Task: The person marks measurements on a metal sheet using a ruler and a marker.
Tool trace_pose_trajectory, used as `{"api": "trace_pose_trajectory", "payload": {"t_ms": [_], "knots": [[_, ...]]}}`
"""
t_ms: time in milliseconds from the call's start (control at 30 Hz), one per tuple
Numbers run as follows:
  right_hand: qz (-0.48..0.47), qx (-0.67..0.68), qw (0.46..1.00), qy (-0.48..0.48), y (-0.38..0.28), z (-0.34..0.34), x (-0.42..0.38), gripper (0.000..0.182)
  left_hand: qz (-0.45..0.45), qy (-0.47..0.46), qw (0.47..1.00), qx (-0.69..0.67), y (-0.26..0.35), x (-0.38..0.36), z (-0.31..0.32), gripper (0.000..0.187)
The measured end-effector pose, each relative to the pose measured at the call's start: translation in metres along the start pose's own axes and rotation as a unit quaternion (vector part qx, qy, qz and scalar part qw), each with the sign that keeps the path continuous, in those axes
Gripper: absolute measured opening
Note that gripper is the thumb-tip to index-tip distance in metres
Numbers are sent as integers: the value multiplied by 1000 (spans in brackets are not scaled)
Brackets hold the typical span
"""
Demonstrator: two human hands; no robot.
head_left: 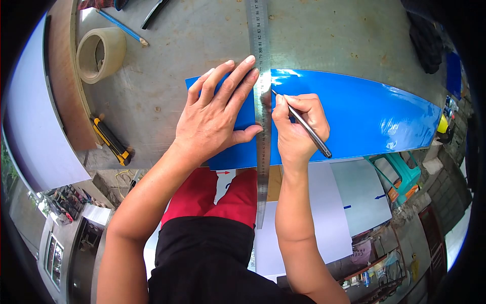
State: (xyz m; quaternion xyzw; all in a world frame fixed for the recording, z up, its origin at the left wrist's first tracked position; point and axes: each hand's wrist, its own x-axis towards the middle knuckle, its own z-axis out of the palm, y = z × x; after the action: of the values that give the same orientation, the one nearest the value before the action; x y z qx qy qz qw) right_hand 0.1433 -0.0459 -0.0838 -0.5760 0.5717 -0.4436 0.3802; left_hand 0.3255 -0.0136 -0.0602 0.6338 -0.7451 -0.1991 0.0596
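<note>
A glossy blue sheet (pixel 349 116) lies on the metal table. Across it, running away from my body, is a long steel ruler (pixel 264 137) whose near end overhangs the table edge. My left hand (pixel 217 109) lies spread on the sheet, its fingertips and thumb touching the ruler's left edge. On the other side, my right hand (pixel 302 124) pinches a thin dark pen-like tool (pixel 310 133), with its tip at the ruler's right edge near the sheet's far side.
At the left are a roll of tape (pixel 112 53), a yellow-black utility knife (pixel 111 141) and a blue pencil (pixel 123 27). A dark cloth (pixel 425 43) lies at the far right. Below the table edge stand a green stool (pixel 402 175) and pale sheets (pixel 309 218).
</note>
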Motion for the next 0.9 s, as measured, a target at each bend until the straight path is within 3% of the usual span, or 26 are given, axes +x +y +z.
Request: {"api": "trace_pose_trajectory", "payload": {"t_ms": [900], "knots": [[-34,-15,999,-18,-2,0,0,21,6,13,1000,4,0,1,1,101]]}}
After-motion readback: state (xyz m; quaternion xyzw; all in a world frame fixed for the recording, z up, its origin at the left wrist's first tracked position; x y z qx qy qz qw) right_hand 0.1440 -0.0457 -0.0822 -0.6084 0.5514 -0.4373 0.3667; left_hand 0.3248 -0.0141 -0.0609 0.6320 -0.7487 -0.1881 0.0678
